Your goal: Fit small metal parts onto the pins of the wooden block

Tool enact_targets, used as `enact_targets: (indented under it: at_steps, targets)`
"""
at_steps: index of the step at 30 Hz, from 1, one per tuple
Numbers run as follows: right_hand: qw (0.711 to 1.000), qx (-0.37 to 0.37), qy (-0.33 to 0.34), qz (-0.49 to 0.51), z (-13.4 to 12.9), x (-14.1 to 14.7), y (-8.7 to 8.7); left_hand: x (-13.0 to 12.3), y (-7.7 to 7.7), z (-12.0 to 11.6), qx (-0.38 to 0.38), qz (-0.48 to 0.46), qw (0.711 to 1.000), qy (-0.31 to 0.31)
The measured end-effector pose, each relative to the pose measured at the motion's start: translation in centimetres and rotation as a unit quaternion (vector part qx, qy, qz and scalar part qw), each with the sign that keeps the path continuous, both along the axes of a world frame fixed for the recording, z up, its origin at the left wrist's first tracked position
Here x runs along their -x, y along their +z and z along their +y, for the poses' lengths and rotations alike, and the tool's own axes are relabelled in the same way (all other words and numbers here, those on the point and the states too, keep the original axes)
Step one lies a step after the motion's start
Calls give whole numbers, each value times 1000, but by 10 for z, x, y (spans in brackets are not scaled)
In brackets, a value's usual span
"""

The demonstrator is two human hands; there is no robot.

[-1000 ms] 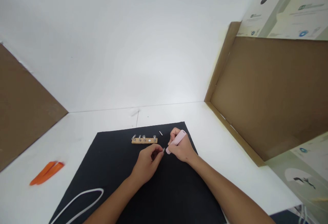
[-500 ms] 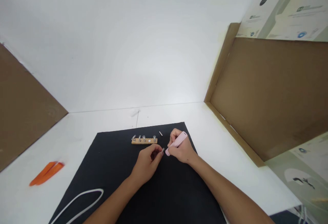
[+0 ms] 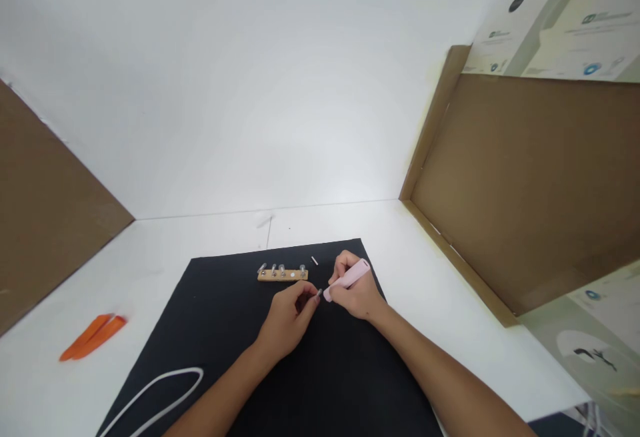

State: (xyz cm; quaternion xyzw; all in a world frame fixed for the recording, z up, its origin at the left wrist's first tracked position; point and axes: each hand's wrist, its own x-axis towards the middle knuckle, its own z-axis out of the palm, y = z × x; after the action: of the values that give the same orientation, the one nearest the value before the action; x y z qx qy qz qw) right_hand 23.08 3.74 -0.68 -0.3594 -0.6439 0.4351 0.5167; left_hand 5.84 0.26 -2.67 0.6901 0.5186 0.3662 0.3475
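Over the black mat (image 3: 220, 317), my left hand (image 3: 290, 317) pinches a small, partly hidden grey piece (image 3: 320, 292) between thumb and fingertips. My right hand (image 3: 354, 289) is wrapped round a pale pink pen-like tool (image 3: 350, 276), whose lower end is close to the grey piece. Whether the two touch cannot be made out. Just beyond my left hand lies a narrow wooden strip (image 3: 275, 276) bearing several small clear and metallic parts and one white dot. A tiny white stick (image 3: 315, 261) rests on the mat to the right of the strip.
Orange objects (image 3: 93, 337) lie on the white table (image 3: 150, 277) at the left. A white cable (image 3: 175, 373) loops over the mat's lower left. Brown panels stand at the left and right (image 3: 530, 177), with a white wall (image 3: 270, 90) behind.
The pink tool's upper end has shifted slightly to the right and down with my right hand. The rest of the view has moved only very slightly.
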Motion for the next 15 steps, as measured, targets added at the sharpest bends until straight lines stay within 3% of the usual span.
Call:
enact_targets:
  at_steps: [3, 9, 15]
  targets:
    - [999, 22, 34, 16, -2, 3, -2, 0, 2, 0, -2, -1, 1000, -4]
    - [997, 1, -70, 20, 3, 2, -1, -1, 2, -1, -3, 0, 1000, -2]
    - [996, 40, 25, 82, 5, 0, 0, 0, 2, 0, -1, 13, 1000, -7]
